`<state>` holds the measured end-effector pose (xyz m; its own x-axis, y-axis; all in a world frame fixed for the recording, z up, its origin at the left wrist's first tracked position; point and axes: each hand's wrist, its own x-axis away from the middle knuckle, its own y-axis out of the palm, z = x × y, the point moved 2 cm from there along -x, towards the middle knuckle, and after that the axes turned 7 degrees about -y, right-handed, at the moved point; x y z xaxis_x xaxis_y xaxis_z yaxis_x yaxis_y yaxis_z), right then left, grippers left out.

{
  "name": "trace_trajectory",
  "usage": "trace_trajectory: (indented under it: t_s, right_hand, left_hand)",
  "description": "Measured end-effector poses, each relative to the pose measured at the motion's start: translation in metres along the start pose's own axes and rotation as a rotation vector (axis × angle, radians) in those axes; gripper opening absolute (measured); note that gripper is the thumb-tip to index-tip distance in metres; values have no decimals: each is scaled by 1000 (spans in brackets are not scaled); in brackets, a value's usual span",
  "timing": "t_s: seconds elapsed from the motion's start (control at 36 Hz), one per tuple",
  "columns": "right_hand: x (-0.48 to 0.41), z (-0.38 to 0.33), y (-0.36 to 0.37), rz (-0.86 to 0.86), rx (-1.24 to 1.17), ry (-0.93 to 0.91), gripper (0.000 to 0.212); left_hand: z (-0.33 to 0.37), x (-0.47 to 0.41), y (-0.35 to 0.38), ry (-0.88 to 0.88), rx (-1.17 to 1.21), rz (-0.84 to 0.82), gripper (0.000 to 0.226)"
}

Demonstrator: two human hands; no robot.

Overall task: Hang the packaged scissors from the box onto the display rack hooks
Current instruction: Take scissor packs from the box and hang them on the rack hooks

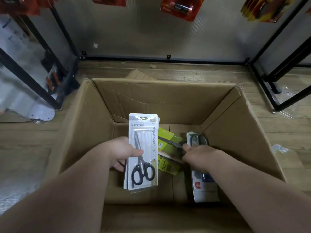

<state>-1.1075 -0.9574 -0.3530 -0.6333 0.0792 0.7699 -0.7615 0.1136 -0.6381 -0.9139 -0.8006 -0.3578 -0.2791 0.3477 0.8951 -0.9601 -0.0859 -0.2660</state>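
left hand point(123, 153): fingers mostly hidden behind the white scissor packs point(143, 148) it holds, only the thumb and a couple of fingertips show; more cards stacked behind the front one, count unreadable. right hand point(196, 153): fingertips out of sight at the grey-handled pack point(199, 139), can't tell if it grips. right forearm covers most of the long white pack point(204, 190). green packs point(168, 166) half covered by held cards and hand. hanging packs point(180, 7) cut by top edge, print blurred

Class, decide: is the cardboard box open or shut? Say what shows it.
Open: the box is uncovered on top, with scissor packs showing inside.
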Motion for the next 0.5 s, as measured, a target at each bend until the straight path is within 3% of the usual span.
trace_trajectory:
  t_s: [0.22,0.33,0.5]
  right_hand:
    - [-5,1,-1,5,162,-10,32]
    - [-7,2,-11,125,214,-27,22]
    - [-12,2,-21,343,60,-68,14]
  left_hand:
    - [0,6,-4,3,-2,7,17]
    - [0,9,-7,4,-9,25,21]
    - [-3,13,-12,-2,-29,55,25]
